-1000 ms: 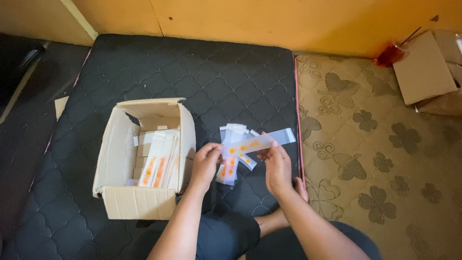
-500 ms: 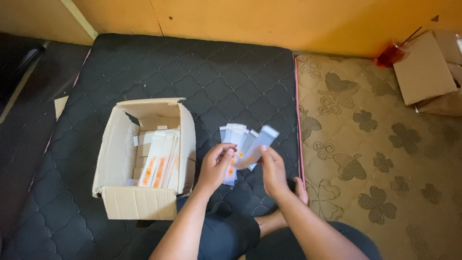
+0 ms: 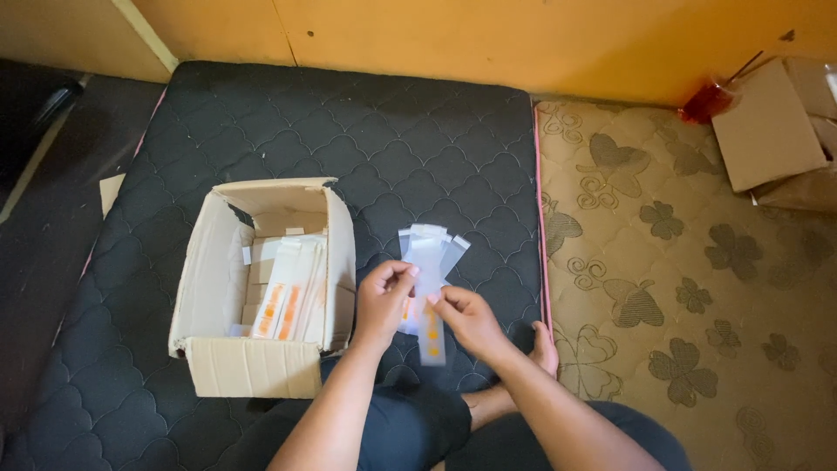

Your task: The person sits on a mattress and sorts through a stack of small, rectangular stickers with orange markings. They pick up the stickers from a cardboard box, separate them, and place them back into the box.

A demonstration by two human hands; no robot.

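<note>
Warm dim indoor light, soft shadows, dark left edge, slight motion blur at hands

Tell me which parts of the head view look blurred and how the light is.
Head view: the clear packet between the left hand and right hand is motion-blurred; the cardboard box and black mattress are sharp; light is warm and soft, without glare.

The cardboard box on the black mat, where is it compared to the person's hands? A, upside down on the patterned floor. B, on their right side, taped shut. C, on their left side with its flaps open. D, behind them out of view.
C: the cardboard box sits open on the black quilted mat, left of the left hand, which with the right hand holds clear packets.
</note>
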